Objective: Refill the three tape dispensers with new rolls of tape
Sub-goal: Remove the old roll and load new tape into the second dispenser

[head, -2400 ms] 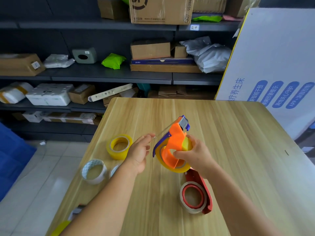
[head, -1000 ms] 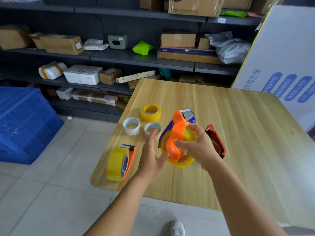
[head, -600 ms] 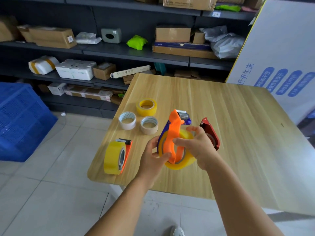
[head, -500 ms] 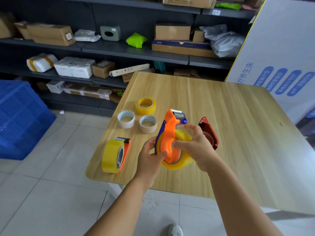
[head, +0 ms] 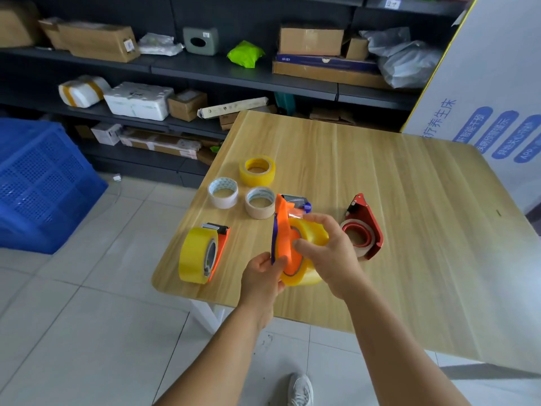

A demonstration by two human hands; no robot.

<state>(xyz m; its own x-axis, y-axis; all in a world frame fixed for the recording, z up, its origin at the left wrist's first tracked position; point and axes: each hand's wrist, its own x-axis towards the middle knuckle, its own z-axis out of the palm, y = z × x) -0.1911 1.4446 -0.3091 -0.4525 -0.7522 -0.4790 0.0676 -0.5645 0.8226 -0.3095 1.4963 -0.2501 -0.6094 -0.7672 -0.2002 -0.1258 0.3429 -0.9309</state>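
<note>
Orange dispenser (head: 283,230) now in both hands

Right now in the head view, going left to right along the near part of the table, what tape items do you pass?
Dispenser with yellow roll → left hand → orange dispenser with its yellow roll, held above the table → right hand → red dispenser.

light: bright, even | shadows: soft, faint | focus: slightly soft | edges: wide-angle bowing
</note>
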